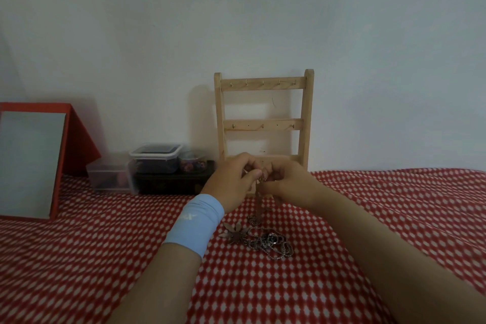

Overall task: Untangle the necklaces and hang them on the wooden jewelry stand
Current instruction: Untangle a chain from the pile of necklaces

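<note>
The wooden jewelry stand (263,118) leans upright against the wall, its rails of small hooks bare. In front of its base, my left hand (232,181) and my right hand (290,183) meet, and both pinch a thin chain (259,201) that hangs down between them. The chain runs into a tangled heap of silvery necklaces (271,242) on the red checked cloth (105,258), with a flower-shaped pendant (235,234) at its left. A light blue wristband sits on my left wrist.
Clear plastic boxes (155,160) of small items are stacked on a dark box to the left of the stand. A red-framed mirror (31,160) stands propped at the far left. The plain wall rises behind everything.
</note>
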`<state>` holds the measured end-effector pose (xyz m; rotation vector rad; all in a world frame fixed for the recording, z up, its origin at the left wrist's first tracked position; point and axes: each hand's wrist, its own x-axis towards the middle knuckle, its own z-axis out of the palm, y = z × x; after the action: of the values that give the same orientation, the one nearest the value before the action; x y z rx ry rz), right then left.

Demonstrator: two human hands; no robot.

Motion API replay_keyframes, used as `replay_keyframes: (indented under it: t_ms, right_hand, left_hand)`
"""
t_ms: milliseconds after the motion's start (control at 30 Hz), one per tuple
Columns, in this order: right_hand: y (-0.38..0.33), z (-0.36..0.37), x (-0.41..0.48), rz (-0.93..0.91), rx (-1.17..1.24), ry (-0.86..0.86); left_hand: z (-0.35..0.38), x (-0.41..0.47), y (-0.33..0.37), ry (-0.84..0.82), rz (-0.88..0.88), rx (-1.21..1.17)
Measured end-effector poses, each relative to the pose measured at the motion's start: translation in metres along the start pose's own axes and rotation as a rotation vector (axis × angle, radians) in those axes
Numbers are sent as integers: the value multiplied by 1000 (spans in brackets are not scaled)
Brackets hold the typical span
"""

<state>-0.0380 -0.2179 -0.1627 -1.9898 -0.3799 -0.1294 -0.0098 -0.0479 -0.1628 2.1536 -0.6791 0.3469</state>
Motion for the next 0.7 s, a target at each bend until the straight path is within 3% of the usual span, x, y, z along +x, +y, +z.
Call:
replay_keyframes:
  t_ms: [200, 300, 433, 533, 700]
  right_hand:
    - [-1, -13, 2, 29, 207, 154]
    - [-1, -16, 2, 67, 330, 179]
    - [-4, -10, -2, 73, 136, 35]
    - [-2, -8, 0, 49, 66, 67]
    - [0, -10, 1, 49, 63, -42]
  left_hand:
    - [-6, 0, -7, -65, -82, -86]
    - [-3, -3, -6, -78, -167, -335]
    - [-8, -1, -3, -45, -179, -476]
    - [-12, -1, 0, -57, -150, -448]
    - [-15, -3, 5, -204, -176, -421]
